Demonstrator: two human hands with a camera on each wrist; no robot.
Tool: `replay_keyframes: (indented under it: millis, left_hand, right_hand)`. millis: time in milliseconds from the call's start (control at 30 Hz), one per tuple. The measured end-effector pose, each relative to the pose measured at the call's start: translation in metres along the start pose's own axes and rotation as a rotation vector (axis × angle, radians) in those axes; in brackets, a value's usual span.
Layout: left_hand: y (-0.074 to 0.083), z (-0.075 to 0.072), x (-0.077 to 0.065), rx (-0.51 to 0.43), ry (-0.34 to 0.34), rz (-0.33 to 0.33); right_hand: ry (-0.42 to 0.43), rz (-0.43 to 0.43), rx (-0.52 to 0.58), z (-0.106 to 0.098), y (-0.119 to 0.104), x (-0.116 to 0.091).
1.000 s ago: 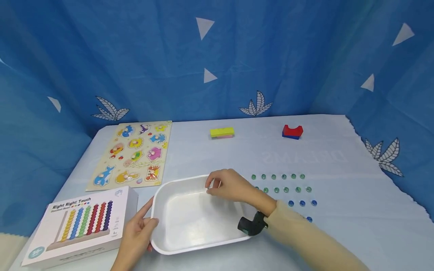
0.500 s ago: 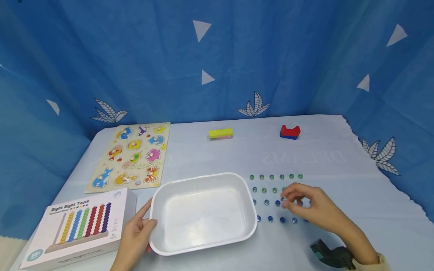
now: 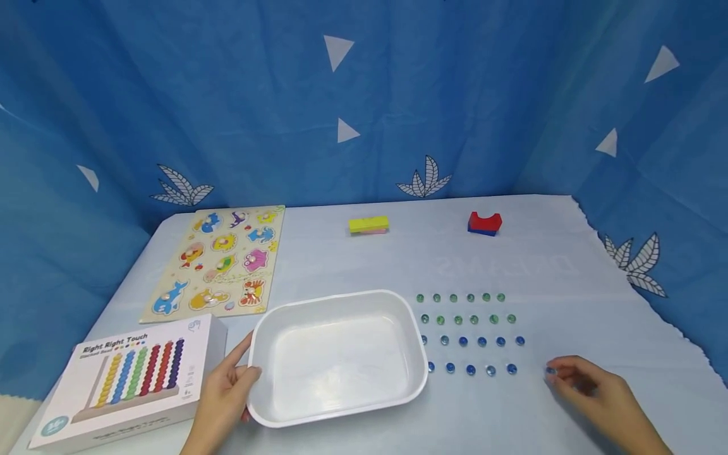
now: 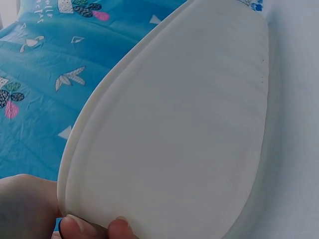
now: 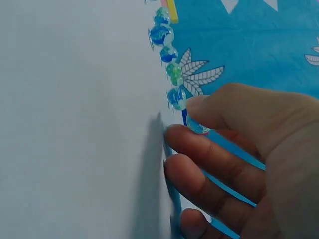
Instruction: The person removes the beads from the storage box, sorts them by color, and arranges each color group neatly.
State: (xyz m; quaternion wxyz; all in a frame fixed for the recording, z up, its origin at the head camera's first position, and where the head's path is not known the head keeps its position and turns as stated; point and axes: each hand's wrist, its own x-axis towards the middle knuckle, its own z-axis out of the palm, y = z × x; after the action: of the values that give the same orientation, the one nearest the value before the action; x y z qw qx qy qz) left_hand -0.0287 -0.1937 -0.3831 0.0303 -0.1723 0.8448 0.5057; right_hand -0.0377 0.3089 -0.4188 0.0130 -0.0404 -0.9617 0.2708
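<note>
My left hand (image 3: 224,385) grips the left end of a white plastic basin (image 3: 423,379), thumb at the rim and fingers on the outside. Up close in the left wrist view, fingertips (image 4: 119,229) press the basin's outer wall (image 4: 169,124). Nothing lies in the basin. To the right, my right hand (image 3: 594,392) pinches a blue glass marble (image 3: 550,371) between thumb and index finger, low over the cloth. That marble (image 5: 198,125) shows between the fingertips in the right wrist view, the other fingers loosely bent. Green marbles (image 3: 458,320) and blue marbles (image 3: 470,370) lie in rows between basin and hand.
A boxed bead toy (image 3: 131,379) stands at the left, against the near edge. Behind it lies a wooden sea-animal puzzle board (image 3: 218,262). Farther back are a yellow block (image 3: 368,224) and a red arched block (image 3: 485,221) on a blue one. A blue curtain (image 3: 256,114) hangs behind the table.
My right hand has left the basin, passed over the marble rows and come to their right, where it now pinches a blue marble. The left hand has kept its grip on the basin.
</note>
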Motion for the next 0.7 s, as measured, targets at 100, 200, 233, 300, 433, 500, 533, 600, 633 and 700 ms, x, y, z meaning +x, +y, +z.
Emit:
replay_keyframes:
  millis: [100, 200, 233, 300, 433, 500, 533, 600, 633, 700]
  left_hand:
    - [0.000, 0.000, 0.000, 0.002, -0.003, 0.003]
    - [0.001, 0.000, 0.000, -0.001, -0.005, -0.004]
    - [0.001, 0.000, 0.000, -0.001, -0.006, -0.006]
    - [0.001, 0.000, 0.000, -0.001, -0.008, -0.012]
    - [0.001, 0.000, 0.000, 0.002, -0.011, -0.018]
    - [0.001, 0.000, 0.000, 0.004, -0.011, -0.022]
    - [0.001, 0.000, 0.000, 0.004, -0.011, -0.024]
    - [0.002, 0.000, 0.000, 0.004, -0.011, -0.023]
    - [0.002, 0.000, 0.000, 0.005, -0.010, -0.021]
    - [0.002, 0.000, 0.000, 0.001, -0.008, -0.018]
  right_hand:
    - [0.038, -0.034, 0.019, 0.006, -0.005, 0.002]
    - [0.050, -0.054, 0.046, 0.011, -0.011, 0.005]
    - [0.060, -0.067, 0.051, 0.013, -0.012, 0.006]
    - [0.084, -0.096, 0.057, 0.015, -0.013, 0.008]
    - [0.139, -0.168, 0.055, 0.017, -0.011, 0.009]
    - [0.145, -0.182, 0.051, 0.017, -0.010, 0.010]
    - [0.141, -0.180, 0.047, 0.016, -0.010, 0.010]
    - [0.131, -0.167, 0.036, 0.016, -0.011, 0.010]
    - [0.126, -0.160, 0.031, 0.016, -0.011, 0.010]
    - [0.118, -0.145, 0.023, 0.016, -0.012, 0.010]
